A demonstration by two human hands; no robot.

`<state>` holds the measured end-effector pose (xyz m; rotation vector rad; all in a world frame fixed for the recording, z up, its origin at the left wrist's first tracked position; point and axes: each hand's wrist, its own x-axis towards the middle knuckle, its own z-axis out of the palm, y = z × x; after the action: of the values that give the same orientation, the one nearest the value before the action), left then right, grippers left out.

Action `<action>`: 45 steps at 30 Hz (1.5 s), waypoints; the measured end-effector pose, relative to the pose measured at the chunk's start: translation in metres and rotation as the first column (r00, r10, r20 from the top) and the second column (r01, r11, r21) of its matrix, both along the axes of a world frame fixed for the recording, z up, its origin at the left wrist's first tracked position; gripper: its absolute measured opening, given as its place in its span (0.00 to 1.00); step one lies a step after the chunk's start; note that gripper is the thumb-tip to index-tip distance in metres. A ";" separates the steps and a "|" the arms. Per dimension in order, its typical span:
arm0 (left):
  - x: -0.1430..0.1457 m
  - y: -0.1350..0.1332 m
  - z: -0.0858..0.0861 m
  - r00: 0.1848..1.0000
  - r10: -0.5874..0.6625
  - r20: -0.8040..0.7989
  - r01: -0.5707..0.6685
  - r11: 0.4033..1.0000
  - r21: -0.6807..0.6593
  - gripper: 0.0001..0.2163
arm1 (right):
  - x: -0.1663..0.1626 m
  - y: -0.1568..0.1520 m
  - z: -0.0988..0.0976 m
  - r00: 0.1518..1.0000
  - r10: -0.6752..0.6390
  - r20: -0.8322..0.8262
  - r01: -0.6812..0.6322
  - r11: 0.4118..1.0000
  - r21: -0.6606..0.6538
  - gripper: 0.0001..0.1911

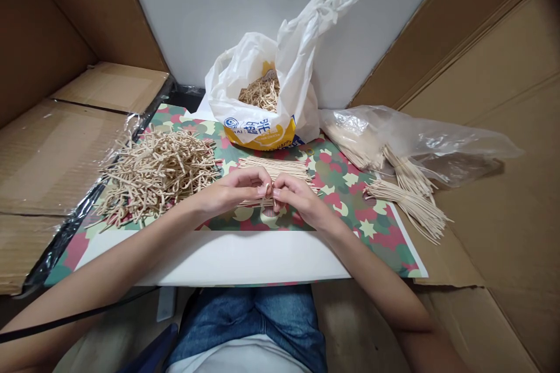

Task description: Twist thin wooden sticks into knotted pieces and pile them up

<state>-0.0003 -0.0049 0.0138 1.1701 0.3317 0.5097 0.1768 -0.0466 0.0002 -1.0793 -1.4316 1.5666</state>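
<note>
My left hand (238, 189) and my right hand (295, 195) meet over the middle of the camouflage-patterned mat (350, 186), fingertips pinched together on a small pale stick piece (269, 191). Just behind them lies a flat row of thin straight sticks (273, 168). To the left of my left hand spreads a big heap of short pale branched stick pieces (157, 172).
A white plastic bag (271, 99) with more stick pieces stands at the back. A clear bag (415, 140) and tied bundles of thin sticks (406, 201) lie at the right. Cardboard walls enclose both sides. A white board edge (227, 259) faces me.
</note>
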 end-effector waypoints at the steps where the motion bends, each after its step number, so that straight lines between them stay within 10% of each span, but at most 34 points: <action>1: 0.000 0.000 0.001 1.000 -0.006 -0.005 0.006 1.000 0.020 0.04 | 0.000 0.001 -0.001 0.999 0.014 -0.045 -0.015 0.999 -0.033 0.07; 7: 0.002 -0.004 -0.004 1.000 0.021 0.012 -0.022 0.996 0.091 0.03 | -0.005 -0.001 -0.009 0.978 -0.048 -0.201 0.034 0.997 -0.073 0.05; 11: 0.009 -0.005 -0.016 0.977 0.211 0.032 -0.212 0.975 0.059 0.03 | -0.009 -0.008 -0.006 0.968 -0.251 -0.011 0.249 0.951 0.185 0.07; 16: 0.011 -0.003 -0.020 0.933 0.346 -0.103 -0.332 0.934 0.134 0.08 | -0.006 -0.010 -0.006 0.799 -0.510 0.320 0.104 0.640 0.761 0.06; 21: 0.004 0.000 -0.007 0.913 0.315 -0.259 -0.172 0.874 0.455 0.10 | 0.000 -0.005 -0.008 0.697 -0.536 0.477 -0.249 0.443 0.861 0.08; 31: -0.004 0.002 0.002 0.860 0.289 -0.420 0.110 0.699 0.706 0.10 | 0.001 -0.004 -0.006 0.622 -0.408 0.668 -0.413 0.554 0.723 0.06; 36: -0.002 -0.002 0.002 0.879 0.258 -0.400 0.088 0.738 0.670 0.08 | 0.002 -0.005 -0.005 0.565 -0.428 0.705 -0.478 0.526 0.703 0.07; 45: 0.001 0.001 -0.002 0.903 0.241 -0.355 -0.018 0.848 0.529 0.09 | 0.003 -0.001 -0.002 0.676 -0.354 0.646 -0.252 0.713 0.655 0.03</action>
<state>0.0003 -0.0037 0.0116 1.7995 0.6726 0.4843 0.1802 -0.0481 -0.0015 -1.2789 -2.2515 0.3196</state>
